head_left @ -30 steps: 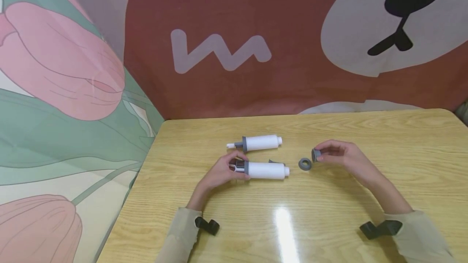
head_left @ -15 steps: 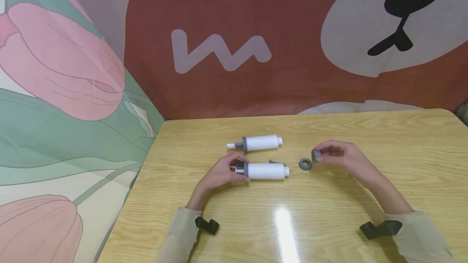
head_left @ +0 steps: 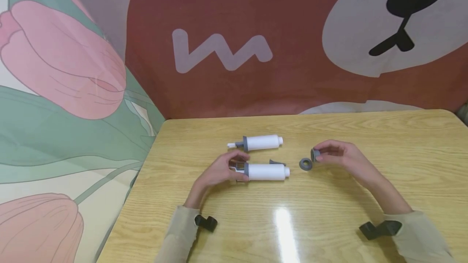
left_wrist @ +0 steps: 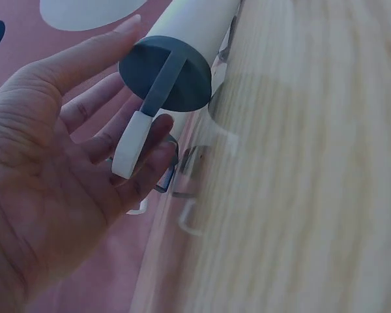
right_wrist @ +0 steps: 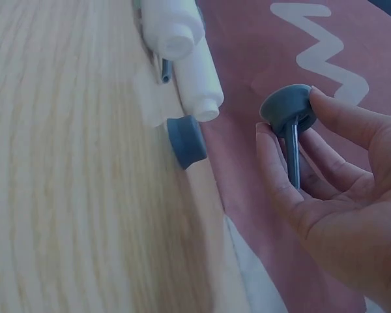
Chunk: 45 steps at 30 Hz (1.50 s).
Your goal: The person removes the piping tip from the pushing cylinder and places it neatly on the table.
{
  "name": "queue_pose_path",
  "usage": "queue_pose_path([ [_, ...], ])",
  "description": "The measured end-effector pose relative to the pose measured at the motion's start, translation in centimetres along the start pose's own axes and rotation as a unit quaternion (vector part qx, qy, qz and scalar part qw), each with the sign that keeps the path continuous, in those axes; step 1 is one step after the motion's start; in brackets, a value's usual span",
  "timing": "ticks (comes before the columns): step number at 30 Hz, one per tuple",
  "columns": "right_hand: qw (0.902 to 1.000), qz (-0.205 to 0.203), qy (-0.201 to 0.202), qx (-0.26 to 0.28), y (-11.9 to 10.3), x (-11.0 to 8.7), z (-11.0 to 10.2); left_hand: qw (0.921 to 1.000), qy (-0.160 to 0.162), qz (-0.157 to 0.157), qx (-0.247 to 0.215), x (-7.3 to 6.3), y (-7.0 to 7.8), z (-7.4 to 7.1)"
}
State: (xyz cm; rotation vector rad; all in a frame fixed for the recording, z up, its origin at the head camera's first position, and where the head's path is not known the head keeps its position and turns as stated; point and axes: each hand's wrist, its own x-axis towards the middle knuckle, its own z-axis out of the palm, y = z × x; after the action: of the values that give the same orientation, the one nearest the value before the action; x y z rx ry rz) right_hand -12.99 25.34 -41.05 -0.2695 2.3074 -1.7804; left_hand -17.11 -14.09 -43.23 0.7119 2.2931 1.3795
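A white pump-like cylinder lies near the table's middle, with a narrow tip on its right and a grey collar on its left. My left hand holds it there, the thumb on the near side and fingers on the far side. A bar handle with a white end juts from the collar toward my palm. My right hand pinches a grey cup-shaped piece between thumb and fingertips. Its thin stem points back into the palm. On the table, a grey ring lies just left of that cup.
A second white cylinder with a grey collar and white handle end lies behind the first. A small grey angled piece shows beyond the first cylinder. The wooden table meets a printed cloth at its back edge.
The thumb and fingers of my left hand have shifted slightly around the cylinder's grey end. My right hand and the cup-shaped piece stay almost still.
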Motion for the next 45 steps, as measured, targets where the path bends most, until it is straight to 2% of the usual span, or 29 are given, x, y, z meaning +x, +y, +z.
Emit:
queue_pose_path([
  [3, 1.0000, 0.001, 0.001, -0.001, -0.5, -0.1, 0.0, 1.0000, 0.009, 0.000, -0.001, 0.1, 0.3, 0.0],
  [6, 0.9999, 0.007, 0.005, -0.009, -1.2, -0.1, 0.0, 0.9993, 0.036, 0.013, 0.003, 0.3, 0.5, 0.1],
  [9, 0.9997, 0.014, 0.011, -0.017, -1.9, 0.0, 0.0, 0.9955, 0.082, 0.046, 0.014, 0.6, 0.9, 0.2],
  [13, 0.9996, 0.016, 0.016, -0.016, -2.7, 0.2, 0.2, 0.9847, 0.142, 0.099, 0.020, 1.2, 2.1, 0.4],
  [16, 0.9997, 0.012, 0.017, -0.009, -3.1, 0.4, 0.5, 0.9771, 0.167, 0.130, 0.025, 1.7, 3.3, 0.7],
  [22, 0.9998, -0.003, 0.020, 0.006, -3.8, 0.6, 1.0, 0.9668, 0.177, 0.180, 0.043, 3.2, 5.9, 1.7],
  [27, 0.9994, -0.021, 0.025, 0.008, -4.4, 1.0, 1.5, 0.9605, 0.182, 0.203, 0.057, 4.5, 7.6, 2.8],
  [35, 0.9994, -0.024, 0.025, 0.001, -5.2, 1.7, 2.1, 0.9552, 0.182, 0.227, 0.054, 5.8, 8.9, 4.3],
  [45, 0.9994, -0.026, 0.017, 0.014, -5.5, 1.9, 2.5, 0.9587, 0.157, 0.228, 0.065, 6.4, 9.0, 5.4],
])
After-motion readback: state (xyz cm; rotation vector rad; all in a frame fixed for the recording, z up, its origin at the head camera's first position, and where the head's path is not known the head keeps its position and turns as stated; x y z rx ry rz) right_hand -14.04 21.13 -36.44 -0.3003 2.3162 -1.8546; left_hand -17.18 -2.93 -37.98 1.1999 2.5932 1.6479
